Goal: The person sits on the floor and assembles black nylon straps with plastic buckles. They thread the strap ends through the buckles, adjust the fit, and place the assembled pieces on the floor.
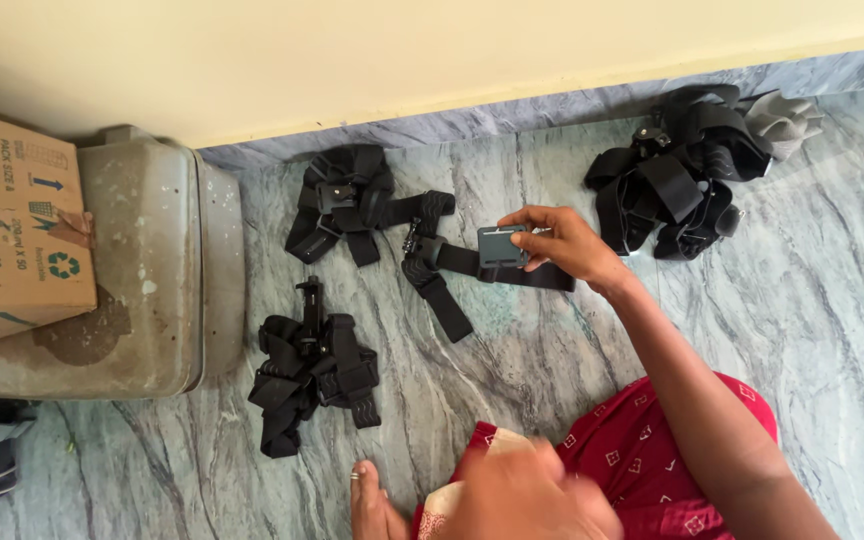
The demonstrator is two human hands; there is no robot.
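1. Nearest the camera, the left hand [527, 495] is sitting blurred over the knee in red patterned cloth [652, 450]; whether its grip is spread or closed cannot be told. Bare toes [372, 500] are resting on the marble floor [552, 370] just beside it.
2. To the left, a bundled black strap harness [310, 375] with an upright mount is lying beside a grey plastic container [142, 280], which is carrying a cardboard box [17, 230].
3. Further out, the right hand [564, 243] is pinching the grey mount plate [502, 245] of a head strap [452, 275], thumb below and fingers curled over the top edge.
4. The strap is lying on the floor, its long axis running roughly left to right, one loose tail pointing towards the viewer; the plate is facing upward.
5. Risk, as judged: the pinch is holding only the plate's edge, so a lift could let the trailing bands snag the neighbouring harness [352, 200].
6. Farthest, by the wall [402, 60], a larger strap pile [682, 170] is resting.
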